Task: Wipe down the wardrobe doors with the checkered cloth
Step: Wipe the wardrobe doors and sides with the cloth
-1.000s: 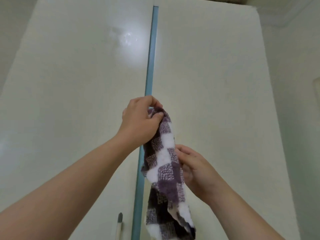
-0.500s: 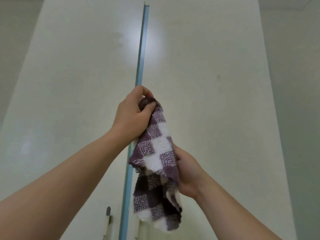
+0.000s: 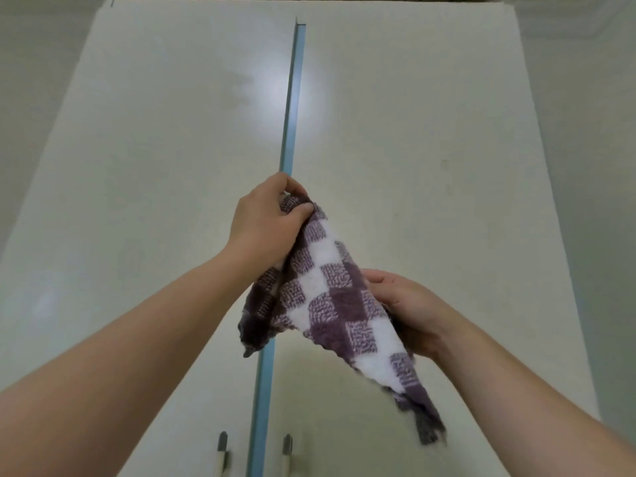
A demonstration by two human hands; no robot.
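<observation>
Purple-and-white checkered terry cloth [image 3: 335,297] is hanging in the air in front of the wardrobe, stretched on a slant between the person's two bare hands and not touching either door. The left hand [image 3: 263,225] is gripping the cloth's upper end, its fingers [image 3: 303,211] curled closed around a bunched corner. The right hand [image 3: 409,313] is holding the cloth lower down and to the right; its fingers are lying behind the fabric, so how tightly they are closing cannot be told, though the cloth is resting against that hand. A loose darker fold is drooping below the left wrist, and a frayed tail is dangling past the right hand toward the lower right.

Behind the cloth, two tall glossy white wardrobe doors are standing shut: the left door [image 3: 155,173] and the right door [image 3: 430,166], parted by a narrow light-blue vertical strip [image 3: 290,108]. A soft glare is shining on both doors beside the strip. Near the bottom edge, two small handles with dark tips, one left of the strip [image 3: 222,449] and one right of it [image 3: 286,451], are showing.
</observation>
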